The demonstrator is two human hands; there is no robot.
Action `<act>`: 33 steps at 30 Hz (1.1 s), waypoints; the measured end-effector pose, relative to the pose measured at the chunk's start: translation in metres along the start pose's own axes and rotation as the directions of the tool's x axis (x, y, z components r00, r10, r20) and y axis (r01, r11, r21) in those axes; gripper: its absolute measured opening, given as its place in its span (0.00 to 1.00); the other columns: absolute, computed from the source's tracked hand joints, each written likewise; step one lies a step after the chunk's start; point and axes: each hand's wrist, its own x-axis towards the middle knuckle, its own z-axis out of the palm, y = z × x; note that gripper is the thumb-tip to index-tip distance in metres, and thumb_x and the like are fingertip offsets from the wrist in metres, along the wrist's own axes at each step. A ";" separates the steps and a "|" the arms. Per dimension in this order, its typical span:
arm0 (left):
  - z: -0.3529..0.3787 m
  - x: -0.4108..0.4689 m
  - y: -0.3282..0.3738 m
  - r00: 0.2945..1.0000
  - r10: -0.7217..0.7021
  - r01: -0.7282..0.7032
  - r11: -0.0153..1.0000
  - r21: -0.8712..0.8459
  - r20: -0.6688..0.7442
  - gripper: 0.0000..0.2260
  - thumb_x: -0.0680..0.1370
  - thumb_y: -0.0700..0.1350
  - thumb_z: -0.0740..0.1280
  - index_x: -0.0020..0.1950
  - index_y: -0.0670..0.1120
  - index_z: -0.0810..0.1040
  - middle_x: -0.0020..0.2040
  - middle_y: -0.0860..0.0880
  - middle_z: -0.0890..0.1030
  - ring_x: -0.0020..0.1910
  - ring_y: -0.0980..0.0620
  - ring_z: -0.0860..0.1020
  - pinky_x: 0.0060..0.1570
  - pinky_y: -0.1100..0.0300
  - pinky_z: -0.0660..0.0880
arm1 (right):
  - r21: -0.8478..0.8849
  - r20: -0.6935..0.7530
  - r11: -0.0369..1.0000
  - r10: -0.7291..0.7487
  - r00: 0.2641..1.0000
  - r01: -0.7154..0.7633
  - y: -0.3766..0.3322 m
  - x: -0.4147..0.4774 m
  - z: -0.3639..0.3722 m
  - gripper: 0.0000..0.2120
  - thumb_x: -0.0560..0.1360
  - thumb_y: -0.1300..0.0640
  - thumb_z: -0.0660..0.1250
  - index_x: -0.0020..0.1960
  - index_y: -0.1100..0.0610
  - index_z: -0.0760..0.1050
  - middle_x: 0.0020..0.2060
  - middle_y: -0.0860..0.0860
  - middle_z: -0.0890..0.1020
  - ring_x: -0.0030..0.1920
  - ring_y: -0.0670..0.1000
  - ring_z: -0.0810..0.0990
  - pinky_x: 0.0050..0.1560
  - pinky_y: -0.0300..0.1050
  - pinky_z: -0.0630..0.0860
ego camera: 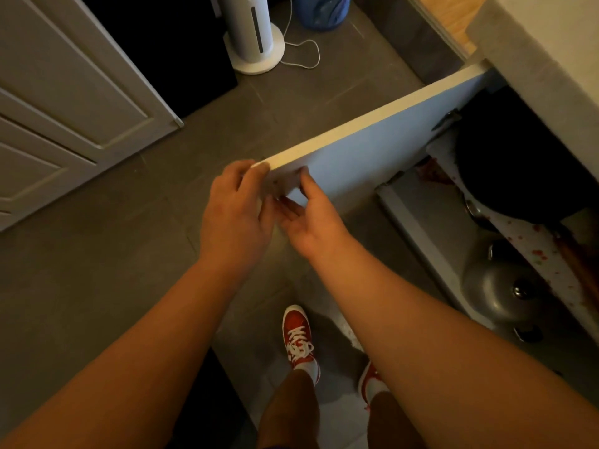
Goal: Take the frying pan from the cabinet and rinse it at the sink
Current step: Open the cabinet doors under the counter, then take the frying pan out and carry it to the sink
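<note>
The white cabinet door (372, 147) under the counter stands swung open toward me. My left hand (238, 209) curls over the door's free top corner, fingers on its outer edge. My right hand (311, 218) touches the inner face of the same corner with fingers spread. Inside the cabinet a black frying pan (518, 170) lies on a shelf lined with flower-print paper (531, 251). Only part of the pan shows; the counter hides its far side.
A metal pot lid with a knob (502, 290) lies on the lower shelf. A white tower fan (256, 34) with its cord and a blue water jug (324, 9) stand on the grey tiled floor. A panelled door (64, 102) is left. My red shoes (298, 338) are below.
</note>
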 end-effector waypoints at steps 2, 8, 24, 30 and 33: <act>0.005 0.000 -0.001 0.999 -0.038 0.038 0.999 -0.014 0.004 0.25 0.76 0.43 0.70 0.72 0.44 0.69 0.71 0.40 0.70 0.68 0.41 0.70 0.61 0.58 0.68 | -0.011 0.001 1.000 -0.001 1.000 0.001 -0.001 0.006 0.003 0.22 0.77 0.46 0.68 0.64 0.57 0.71 0.59 0.65 0.78 0.52 0.58 0.81 0.56 0.52 0.79; 0.029 -0.025 0.004 0.985 -0.160 0.147 0.972 -0.182 -0.064 0.38 0.74 0.44 0.72 0.79 0.51 0.54 0.75 0.45 0.63 0.66 0.50 0.72 0.56 0.66 0.70 | -0.118 0.076 0.993 -0.010 0.997 0.019 -0.011 0.004 -0.026 0.08 0.78 0.47 0.65 0.50 0.52 0.73 0.58 0.59 0.77 0.55 0.57 0.79 0.57 0.53 0.77; 0.234 -0.108 0.181 0.684 -0.182 0.424 0.888 -0.181 0.706 0.12 0.79 0.50 0.66 0.59 0.48 0.79 0.47 0.52 0.82 0.44 0.56 0.80 0.39 0.63 0.73 | -0.888 -0.217 0.438 -0.670 0.710 0.142 -0.151 -0.128 -0.342 0.11 0.75 0.49 0.69 0.57 0.49 0.77 0.47 0.42 0.82 0.48 0.38 0.80 0.47 0.35 0.75; 0.289 -0.091 0.285 0.587 -0.046 0.448 0.850 -0.277 0.808 0.10 0.79 0.50 0.66 0.53 0.45 0.81 0.41 0.49 0.82 0.40 0.52 0.81 0.39 0.58 0.76 | -0.989 -0.071 -0.004 -0.859 0.508 -0.146 -0.205 -0.162 -0.402 0.26 0.76 0.47 0.65 0.72 0.49 0.67 0.66 0.57 0.77 0.66 0.59 0.74 0.61 0.51 0.71; 0.310 -0.079 0.326 0.507 -0.089 0.621 0.727 -0.292 0.858 0.13 0.79 0.49 0.67 0.55 0.40 0.80 0.51 0.39 0.84 0.48 0.46 0.82 0.50 0.50 0.79 | -0.958 -0.154 -0.006 -0.834 0.530 -0.288 -0.218 -0.161 -0.418 0.29 0.77 0.49 0.66 0.76 0.51 0.63 0.71 0.60 0.71 0.70 0.64 0.67 0.65 0.58 0.69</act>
